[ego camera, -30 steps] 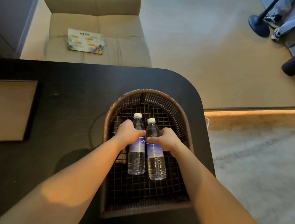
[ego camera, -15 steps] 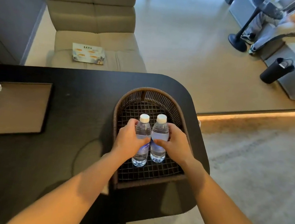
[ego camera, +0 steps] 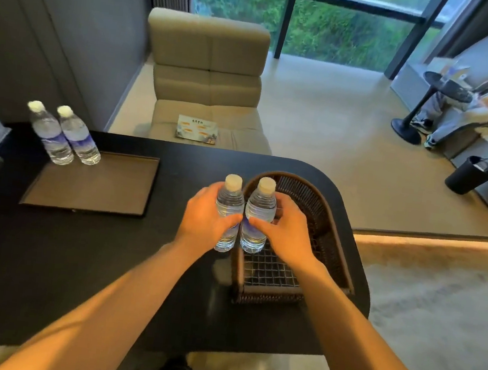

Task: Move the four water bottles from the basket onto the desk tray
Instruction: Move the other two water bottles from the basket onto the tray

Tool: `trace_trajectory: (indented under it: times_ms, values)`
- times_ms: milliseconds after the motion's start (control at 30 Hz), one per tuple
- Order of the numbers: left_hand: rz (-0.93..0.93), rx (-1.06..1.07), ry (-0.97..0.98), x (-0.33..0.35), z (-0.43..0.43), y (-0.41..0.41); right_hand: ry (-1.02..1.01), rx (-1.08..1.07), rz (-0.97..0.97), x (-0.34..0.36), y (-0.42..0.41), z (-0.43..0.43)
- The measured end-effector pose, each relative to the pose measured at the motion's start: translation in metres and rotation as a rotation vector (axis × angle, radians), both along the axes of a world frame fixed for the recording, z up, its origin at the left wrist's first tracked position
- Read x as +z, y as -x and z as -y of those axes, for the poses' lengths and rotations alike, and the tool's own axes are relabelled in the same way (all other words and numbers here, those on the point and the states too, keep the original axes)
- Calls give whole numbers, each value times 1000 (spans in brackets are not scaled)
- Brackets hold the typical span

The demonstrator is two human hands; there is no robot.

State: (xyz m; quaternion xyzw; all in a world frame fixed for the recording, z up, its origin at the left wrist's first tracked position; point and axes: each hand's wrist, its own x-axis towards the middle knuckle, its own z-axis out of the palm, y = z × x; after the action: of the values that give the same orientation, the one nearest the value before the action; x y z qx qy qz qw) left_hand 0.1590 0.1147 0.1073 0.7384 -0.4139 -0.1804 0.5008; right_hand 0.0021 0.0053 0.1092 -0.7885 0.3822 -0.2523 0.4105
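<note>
Two bottles upright, one gripped in my left hand (ego camera: 206, 215), one in my right hand (ego camera: 288, 230), probably clear of the basket (ego camera: 328, 223); the tray (ego camera: 92, 184) lies leftward, nearer my left.

Bare forearms (ego camera: 117, 301), no sleeves

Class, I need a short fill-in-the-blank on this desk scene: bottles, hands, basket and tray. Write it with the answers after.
1. Each hand, left hand and right hand, holds ____ water bottle.
2. ____ bottles already stand at the desk tray.
3. The wicker basket now holds ____ bottles.
4. The bottle caps are ____ in colour.

Answers: one; two; no; white
</note>
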Motion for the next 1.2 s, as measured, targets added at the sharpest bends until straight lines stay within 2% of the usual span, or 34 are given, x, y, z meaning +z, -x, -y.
trace_trajectory:
  times_ms: [200,533,733,967,1200]
  values:
    - [-14,180,-131,-5,-58,-58,-8,109,-25,-2,-70,-39]
    - [38,443,-207,-31,-143,-192,-139,223,-101,-34,-220,-95]
    - [-41,512,-255,-44,-164,-301,-136,244,-154,-55,-330,-116]
    - [-65,522,-271,-70,-165,-419,-196,146,-158,-83,-451,-126]
    - [-84,502,-281,-97,-153,-485,-224,111,-168,-111,-519,-126]
